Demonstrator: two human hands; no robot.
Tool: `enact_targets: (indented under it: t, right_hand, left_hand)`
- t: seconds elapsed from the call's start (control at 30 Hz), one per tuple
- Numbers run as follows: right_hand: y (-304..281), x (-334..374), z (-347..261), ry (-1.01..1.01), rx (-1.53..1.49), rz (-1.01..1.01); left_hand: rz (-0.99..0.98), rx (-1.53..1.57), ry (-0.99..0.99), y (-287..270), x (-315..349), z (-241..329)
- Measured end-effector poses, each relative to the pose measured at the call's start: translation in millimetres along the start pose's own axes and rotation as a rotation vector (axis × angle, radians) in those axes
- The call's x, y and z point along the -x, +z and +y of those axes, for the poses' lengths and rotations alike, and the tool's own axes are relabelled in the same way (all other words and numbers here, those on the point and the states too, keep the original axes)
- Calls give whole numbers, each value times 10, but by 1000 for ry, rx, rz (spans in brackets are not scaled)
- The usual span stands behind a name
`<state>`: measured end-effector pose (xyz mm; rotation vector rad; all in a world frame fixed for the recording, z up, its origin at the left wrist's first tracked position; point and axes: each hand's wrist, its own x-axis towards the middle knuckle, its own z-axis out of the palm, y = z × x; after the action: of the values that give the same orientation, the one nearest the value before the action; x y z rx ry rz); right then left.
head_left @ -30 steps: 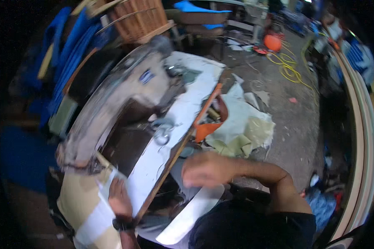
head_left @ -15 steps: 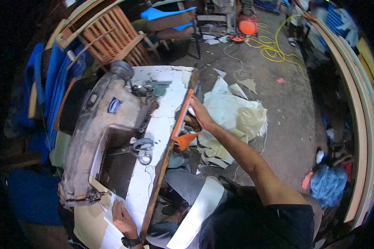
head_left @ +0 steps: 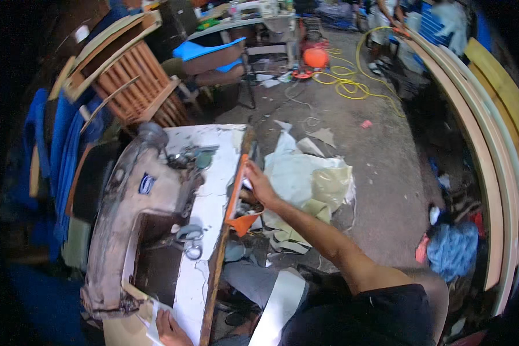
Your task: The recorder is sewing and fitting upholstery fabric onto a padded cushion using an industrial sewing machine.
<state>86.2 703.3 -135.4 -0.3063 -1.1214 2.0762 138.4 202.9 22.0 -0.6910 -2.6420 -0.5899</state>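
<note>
A worn sewing machine (head_left: 124, 199) stands on a white, chipped table (head_left: 205, 230). My left hand (head_left: 170, 328) is by the needle end of the machine, its fingers closed over the edge of a white sheet (head_left: 154, 323). My right hand (head_left: 260, 184) reaches across to an orange-rimmed tray (head_left: 236, 190) hung at the table's right edge. Its fingers go in behind the rim, so I cannot see what they touch. Small brownish things lie in the tray, too unclear to name. Scissors with grey handles (head_left: 190, 239) lie on the table beside the machine.
A long white strip (head_left: 279, 305) lies across my lap. Scraps of pale sheet material (head_left: 294, 173) are heaped on the floor. Beyond are a slatted wooden frame (head_left: 135, 83), a yellow hose (head_left: 352, 86) and a person (head_left: 383, 29). Long curved boards (head_left: 473, 127) stand at the right.
The whole view has tilted up, so the table sits lower and more of the far background shows. Both hands stay at the same places, the left on the sheet, the right at the tray.
</note>
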Motion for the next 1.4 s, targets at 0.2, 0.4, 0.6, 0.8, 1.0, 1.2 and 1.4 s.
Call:
enact_targets:
  t: [0.2,0.4,0.6,0.8,1.0,1.2,1.4]
  right_hand:
    - [-101,-31,-160,-1,218,61]
    - [-781,-313,-103,-83,234,-194]
    - [-429,-66,-467,-172,719,-234]
    - [627,-444,-1732,-662,699,-148]
    - [2318,-1880,-1697,-723,1720,-394]
    - [2575,-2968,-1484,-874,1663,-1003]
    - [2517,-2470,-1122,-536,1272,-662]
  left_hand:
    - [34,-82,185,78,-15,-146]
    - [-66,5,11,189,-220,103]
    - [-71,-143,-77,-117,133,-242]
    - [43,-4,4,112,-162,-41]
    - [75,-33,-20,-31,34,-64]
    - [75,-8,3,20,-42,-53]
    - [51,-19,-8,-39,-6,-93]
